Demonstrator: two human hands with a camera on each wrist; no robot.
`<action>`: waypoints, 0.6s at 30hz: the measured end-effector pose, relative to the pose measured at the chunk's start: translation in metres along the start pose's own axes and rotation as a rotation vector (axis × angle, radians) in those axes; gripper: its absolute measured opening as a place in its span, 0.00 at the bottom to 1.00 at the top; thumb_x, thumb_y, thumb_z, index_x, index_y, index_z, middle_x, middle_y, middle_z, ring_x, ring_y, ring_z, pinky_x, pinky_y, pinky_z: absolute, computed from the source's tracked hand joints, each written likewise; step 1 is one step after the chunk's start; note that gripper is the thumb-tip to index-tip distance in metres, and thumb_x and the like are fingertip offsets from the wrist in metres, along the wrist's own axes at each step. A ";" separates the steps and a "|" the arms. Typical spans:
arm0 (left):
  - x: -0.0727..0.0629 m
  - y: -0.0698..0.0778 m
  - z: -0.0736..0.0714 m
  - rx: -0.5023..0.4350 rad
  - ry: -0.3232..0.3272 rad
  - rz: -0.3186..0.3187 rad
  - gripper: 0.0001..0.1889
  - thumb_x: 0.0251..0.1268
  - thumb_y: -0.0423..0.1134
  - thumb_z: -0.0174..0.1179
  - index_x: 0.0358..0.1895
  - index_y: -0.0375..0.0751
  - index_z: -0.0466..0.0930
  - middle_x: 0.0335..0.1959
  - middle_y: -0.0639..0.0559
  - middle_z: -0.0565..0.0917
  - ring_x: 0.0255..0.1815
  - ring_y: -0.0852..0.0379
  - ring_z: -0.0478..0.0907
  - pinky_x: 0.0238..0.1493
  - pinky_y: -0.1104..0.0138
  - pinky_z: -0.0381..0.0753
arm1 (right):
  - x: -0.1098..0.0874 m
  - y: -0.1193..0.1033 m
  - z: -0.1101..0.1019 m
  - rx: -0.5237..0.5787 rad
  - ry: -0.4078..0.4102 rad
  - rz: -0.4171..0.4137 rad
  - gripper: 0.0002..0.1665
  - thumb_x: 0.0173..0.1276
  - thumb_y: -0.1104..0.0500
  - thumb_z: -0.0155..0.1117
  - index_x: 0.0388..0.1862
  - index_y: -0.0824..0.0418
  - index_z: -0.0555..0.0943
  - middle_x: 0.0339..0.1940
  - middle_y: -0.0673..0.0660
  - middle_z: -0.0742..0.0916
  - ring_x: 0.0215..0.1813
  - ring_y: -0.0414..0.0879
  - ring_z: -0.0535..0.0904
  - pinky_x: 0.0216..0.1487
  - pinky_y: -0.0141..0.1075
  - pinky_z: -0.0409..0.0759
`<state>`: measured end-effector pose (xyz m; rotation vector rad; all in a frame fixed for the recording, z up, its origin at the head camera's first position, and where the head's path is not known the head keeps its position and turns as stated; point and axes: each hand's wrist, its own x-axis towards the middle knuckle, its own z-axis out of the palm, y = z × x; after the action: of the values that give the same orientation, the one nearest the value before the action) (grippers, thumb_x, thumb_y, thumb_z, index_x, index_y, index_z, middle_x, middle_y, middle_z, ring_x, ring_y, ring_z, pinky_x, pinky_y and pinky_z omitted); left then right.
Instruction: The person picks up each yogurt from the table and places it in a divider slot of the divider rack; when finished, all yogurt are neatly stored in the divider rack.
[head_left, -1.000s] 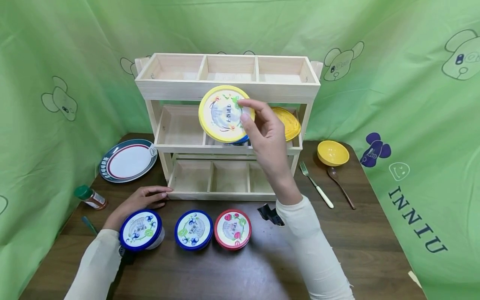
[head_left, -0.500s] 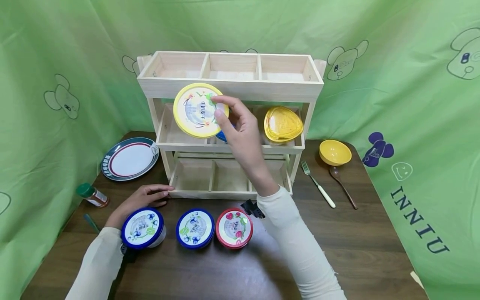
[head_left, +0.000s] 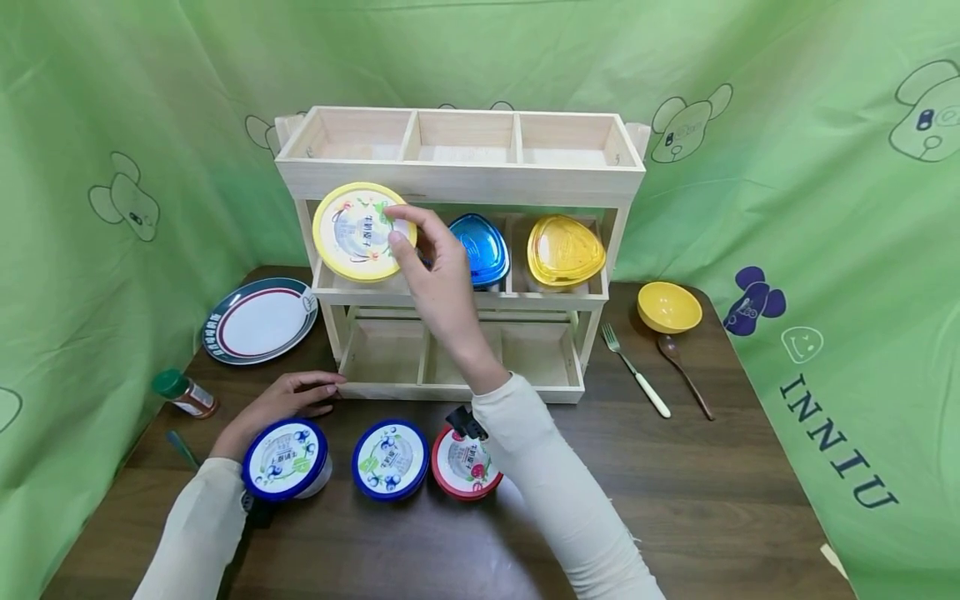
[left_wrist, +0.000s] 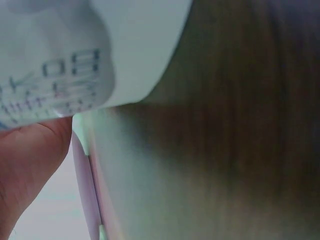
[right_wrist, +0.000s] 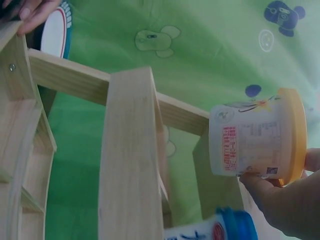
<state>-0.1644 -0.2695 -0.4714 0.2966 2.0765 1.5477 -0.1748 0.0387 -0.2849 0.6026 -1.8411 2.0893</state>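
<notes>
My right hand (head_left: 446, 287) pinches a white plastic tub with a yellow lid (head_left: 360, 237) by its lid side. The tub overlaps the left compartment of the wooden rack's (head_left: 457, 183) middle tier in the head view. From the right wrist, the tub's printed side (right_wrist: 247, 140) shows, tipped sideways in that view. Beside it, a blue-lidded container (head_left: 483, 250) occupies the middle compartment and a yellow-lidded one (head_left: 566, 250) the right. My left hand (head_left: 288, 396) rests its fingers on the rack's lower left corner, behind a blue-lidded tub (head_left: 285, 458) near the wrist.
Another blue-lidded tub (head_left: 390, 460) and a red-lidded tub (head_left: 465, 471) stand in front of the rack. On the left are a plate (head_left: 260, 321) and a green-capped spice jar (head_left: 183, 393). A fork (head_left: 633, 371), a spoon (head_left: 684, 375) and a yellow bowl (head_left: 669, 307) lie right.
My right hand has carried the yellow-lidded tub leftward, from before the middle compartment to the left one, uncovering the blue-lidded container and the yellow-lidded one. My left hand stays put.
</notes>
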 end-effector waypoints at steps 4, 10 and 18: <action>0.001 -0.004 -0.002 -0.006 -0.012 0.034 0.22 0.88 0.38 0.56 0.74 0.27 0.76 0.71 0.33 0.78 0.61 0.61 0.82 0.61 0.62 0.88 | 0.002 0.009 0.009 0.013 0.017 0.014 0.18 0.85 0.69 0.58 0.69 0.69 0.80 0.70 0.63 0.82 0.63 0.47 0.83 0.63 0.37 0.87; 0.004 -0.010 -0.005 -0.018 -0.056 0.106 0.18 0.88 0.38 0.56 0.71 0.40 0.83 0.65 0.54 0.84 0.60 0.63 0.83 0.59 0.64 0.89 | 0.002 0.024 0.018 0.004 0.052 0.034 0.18 0.84 0.69 0.59 0.68 0.69 0.82 0.70 0.64 0.83 0.63 0.48 0.83 0.64 0.36 0.86; 0.001 -0.003 0.001 -0.019 0.009 0.025 0.23 0.88 0.36 0.55 0.75 0.25 0.73 0.75 0.28 0.73 0.61 0.64 0.82 0.62 0.61 0.88 | 0.000 0.038 0.022 -0.050 0.097 0.085 0.17 0.84 0.67 0.60 0.67 0.64 0.83 0.72 0.61 0.83 0.62 0.47 0.83 0.64 0.34 0.86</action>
<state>-0.1639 -0.2694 -0.4748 0.3102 2.0710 1.5855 -0.1907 0.0113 -0.3157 0.4103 -1.8892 2.0800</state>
